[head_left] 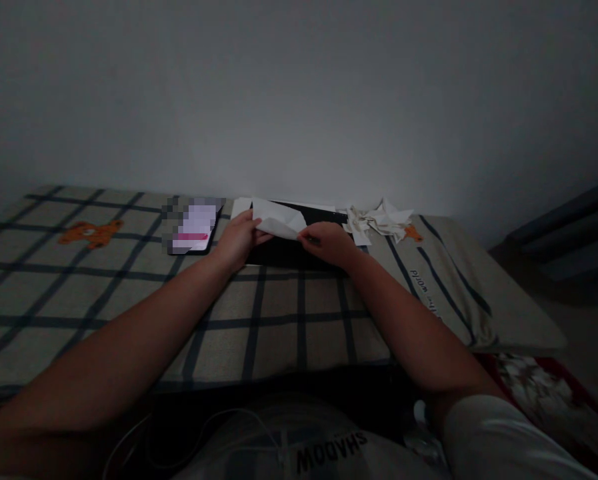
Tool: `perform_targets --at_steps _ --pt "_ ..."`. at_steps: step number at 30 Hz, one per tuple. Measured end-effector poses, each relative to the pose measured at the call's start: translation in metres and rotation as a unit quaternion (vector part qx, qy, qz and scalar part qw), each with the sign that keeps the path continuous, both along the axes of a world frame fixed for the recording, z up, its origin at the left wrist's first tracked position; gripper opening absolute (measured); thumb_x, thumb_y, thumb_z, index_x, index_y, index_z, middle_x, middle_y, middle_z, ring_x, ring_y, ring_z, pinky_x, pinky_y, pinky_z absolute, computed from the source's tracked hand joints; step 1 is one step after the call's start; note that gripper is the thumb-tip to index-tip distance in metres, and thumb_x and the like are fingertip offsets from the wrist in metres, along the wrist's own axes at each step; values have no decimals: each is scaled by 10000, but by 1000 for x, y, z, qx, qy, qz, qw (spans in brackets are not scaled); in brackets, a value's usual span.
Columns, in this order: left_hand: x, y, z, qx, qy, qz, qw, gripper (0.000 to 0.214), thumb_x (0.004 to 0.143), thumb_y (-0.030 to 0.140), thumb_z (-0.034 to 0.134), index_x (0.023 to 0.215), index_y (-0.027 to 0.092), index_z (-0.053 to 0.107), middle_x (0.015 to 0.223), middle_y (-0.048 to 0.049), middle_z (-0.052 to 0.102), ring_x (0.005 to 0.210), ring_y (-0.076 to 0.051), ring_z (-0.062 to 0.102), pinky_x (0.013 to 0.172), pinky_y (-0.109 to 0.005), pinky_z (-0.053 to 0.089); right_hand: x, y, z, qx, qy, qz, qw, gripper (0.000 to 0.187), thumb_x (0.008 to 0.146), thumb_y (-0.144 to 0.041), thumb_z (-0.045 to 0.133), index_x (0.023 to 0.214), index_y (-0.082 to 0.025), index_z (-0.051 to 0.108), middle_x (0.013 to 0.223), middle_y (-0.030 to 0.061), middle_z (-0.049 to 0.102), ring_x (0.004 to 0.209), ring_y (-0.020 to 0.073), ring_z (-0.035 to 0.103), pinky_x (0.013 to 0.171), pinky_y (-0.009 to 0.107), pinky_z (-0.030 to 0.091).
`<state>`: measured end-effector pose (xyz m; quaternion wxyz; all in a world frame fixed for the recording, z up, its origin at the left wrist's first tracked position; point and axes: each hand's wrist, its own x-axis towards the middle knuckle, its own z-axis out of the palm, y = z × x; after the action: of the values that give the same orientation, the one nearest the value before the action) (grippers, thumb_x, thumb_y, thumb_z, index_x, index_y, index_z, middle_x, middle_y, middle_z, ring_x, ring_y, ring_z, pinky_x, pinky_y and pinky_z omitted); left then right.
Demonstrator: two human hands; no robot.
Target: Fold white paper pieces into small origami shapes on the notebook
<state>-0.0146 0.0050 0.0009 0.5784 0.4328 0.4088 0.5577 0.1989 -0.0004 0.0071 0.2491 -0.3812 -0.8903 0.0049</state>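
Observation:
A folded piece of white paper [279, 219] is stretched between my two hands, above a dark flat board [291, 255] lying on a checked cloth. My left hand [239, 239] grips the paper's left end, thumb on top and fingers beneath. At its lower right corner, my right hand [327, 243] pinches the paper between thumb and fingers. White sheet edges [242, 205] show behind the board. Crumpled, torn pieces of paper [383, 221] lie just right of the board.
A phone or tablet with a lit, partly blurred screen [195, 227] lies left of my left hand. The checked cloth [299, 327] covers a bed-like surface against a grey wall [299, 100]. By my lap are a white cable [229, 411] and a clear bottle [423, 440].

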Motion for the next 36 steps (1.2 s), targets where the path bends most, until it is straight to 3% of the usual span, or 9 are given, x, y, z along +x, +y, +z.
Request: perform_targets --at_steps 9,14,17,19,24,27,31,33,36 --pt "1 -1 5 -22 -32 15 999 250 746 48 498 948 127 625 856 -64 687 752 -152 663 796 -333 548 -1 -1 3 31 -26 30 999 243 876 -273 463 830 -145 665 810 81 676 761 179 578 721 297 385" --pt "-3 1 4 -21 -36 0 999 265 731 53 504 954 139 619 872 -50 681 729 -136 654 680 -250 550 -7 -6 1 22 16 123 992 354 839 -184 448 1153 -103 591 1072 125 658 972 196 584 857 315 415" --pt "-4 2 2 -10 -25 -33 999 287 746 61 522 998 144 630 905 -50 683 753 -134 647 672 -235 542 -9 -9 2 -31 8 127 991 431 804 -164 462 1220 -88 546 983 111 663 867 188 588 793 309 427" --pt "-3 1 2 -7 -27 -47 998 280 762 68 535 1014 133 636 927 -60 687 778 -134 641 713 -244 537 -9 -10 3 -66 7 120 991 398 789 -158 470 1170 -101 573 869 74 654 754 165 567 717 284 412" --pt "-2 2 2 0 -45 -48 998 275 790 82 539 1045 116 637 979 -87 687 820 -145 639 803 -284 519 -5 -6 3 -113 54 80 989 127 809 -203 465 795 -138 572 684 10 546 595 108 447 601 244 325" --pt "-5 3 2 8 -50 -53 997 261 814 134 544 1061 129 626 1022 -87 677 854 -164 641 841 -340 517 -3 -3 0 -122 92 55 987 146 850 -261 444 777 -159 518 696 1 523 619 106 437 607 243 308" --pt "-4 1 -1 43 -54 -79 994 295 858 365 554 1053 151 615 1088 -96 653 944 -205 624 858 -388 510 -1 -1 -1 -126 126 43 983 174 866 -300 445 746 -177 472 695 -11 496 632 108 433 605 246 294" --pt "-1 -2 -2 80 -30 -100 991 376 804 407 630 1096 173 600 1109 -86 644 981 -206 611 867 -360 501 0 0 -1 -130 140 35 981 193 870 -315 447 731 -182 457 677 -20 473 612 104 409 591 247 283" --pt "2 -5 -2 132 46 -97 985 584 651 292 785 1180 186 560 1071 -68 655 952 -188 617 861 -303 486 1 2 -2 -138 162 12 977 216 869 -337 461 716 -185 450 644 -31 444 589 102 378 569 249 270"
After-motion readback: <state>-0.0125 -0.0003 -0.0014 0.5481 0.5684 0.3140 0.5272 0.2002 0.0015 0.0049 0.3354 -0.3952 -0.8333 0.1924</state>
